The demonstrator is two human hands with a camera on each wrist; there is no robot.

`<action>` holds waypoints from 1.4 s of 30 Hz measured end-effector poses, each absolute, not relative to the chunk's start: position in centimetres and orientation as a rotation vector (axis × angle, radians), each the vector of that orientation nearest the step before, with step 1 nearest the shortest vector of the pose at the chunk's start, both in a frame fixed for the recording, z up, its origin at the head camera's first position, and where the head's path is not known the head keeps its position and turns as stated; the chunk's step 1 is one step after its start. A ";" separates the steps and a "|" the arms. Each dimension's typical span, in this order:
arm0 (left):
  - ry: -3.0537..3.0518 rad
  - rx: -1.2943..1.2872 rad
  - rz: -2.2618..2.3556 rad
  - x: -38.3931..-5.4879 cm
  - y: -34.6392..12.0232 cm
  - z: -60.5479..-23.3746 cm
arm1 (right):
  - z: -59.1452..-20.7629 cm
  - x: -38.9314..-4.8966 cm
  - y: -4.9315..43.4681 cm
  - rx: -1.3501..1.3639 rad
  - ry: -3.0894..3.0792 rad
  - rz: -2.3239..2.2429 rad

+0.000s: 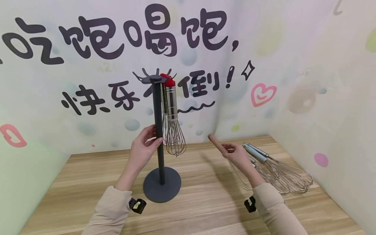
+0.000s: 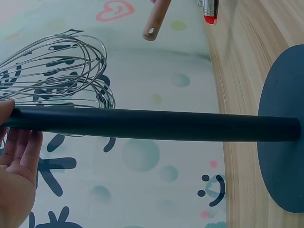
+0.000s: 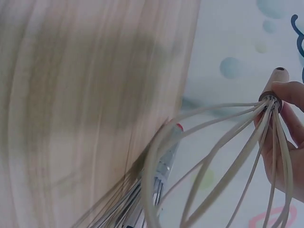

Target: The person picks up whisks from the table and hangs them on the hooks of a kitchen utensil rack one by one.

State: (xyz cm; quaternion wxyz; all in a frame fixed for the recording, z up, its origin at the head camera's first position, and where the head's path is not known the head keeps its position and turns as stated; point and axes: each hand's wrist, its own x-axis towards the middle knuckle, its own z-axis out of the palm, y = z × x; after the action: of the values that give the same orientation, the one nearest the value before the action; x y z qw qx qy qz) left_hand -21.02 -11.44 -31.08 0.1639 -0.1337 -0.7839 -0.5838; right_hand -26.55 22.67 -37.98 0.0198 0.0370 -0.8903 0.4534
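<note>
My left hand (image 1: 143,143) grips the dark pole (image 1: 160,156) of an upright stand, thumb on one side and fingers behind. Two steel-handled whisks with red ends (image 1: 171,101) hang from the hooked top (image 1: 152,78), wires downward. To the right, my right hand (image 1: 237,155) holds a whisk by its brown handle (image 1: 216,143), the handle end pointing up and left towards the stand. Its pale wire loops (image 3: 213,156) spread below the hand in the right wrist view. In the left wrist view, thumb and fingers (image 2: 28,152) lie around the pole.
Several whisks (image 1: 282,176) lie on the wooden table (image 1: 202,209) at right, one with a light blue handle (image 1: 255,152). The stand's round base (image 1: 162,192) rests on the tabletop. A printed wall (image 1: 205,114) borders the table's back edge, and another wall rises at right.
</note>
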 end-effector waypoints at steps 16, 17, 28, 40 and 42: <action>-2.199 -0.412 -1.748 -21.3 -11.7 -30.7 | -35.9 -26.0 20.9 0.155 -2.685 1.530; -2.207 -0.412 -1.746 -21.3 -11.7 -30.7 | -35.8 -25.9 20.8 0.154 -2.681 1.545; -2.247 -0.439 -1.686 -21.6 -11.7 -30.6 | -34.7 -25.9 19.8 0.206 -2.656 1.571; -2.259 -0.472 -1.611 -21.5 -11.4 -30.6 | -33.5 -25.7 18.9 0.257 -2.643 1.647; -2.258 -0.471 -1.599 -21.5 -11.4 -30.6 | -33.3 -25.8 18.7 0.268 -2.642 1.635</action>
State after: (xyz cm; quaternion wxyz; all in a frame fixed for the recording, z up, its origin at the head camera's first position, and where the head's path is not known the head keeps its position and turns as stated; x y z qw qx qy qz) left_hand -21.47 -11.38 -30.63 0.1666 -0.1655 -0.7933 -0.5617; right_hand -25.77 18.69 -33.27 0.0117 0.0860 -0.8472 0.5242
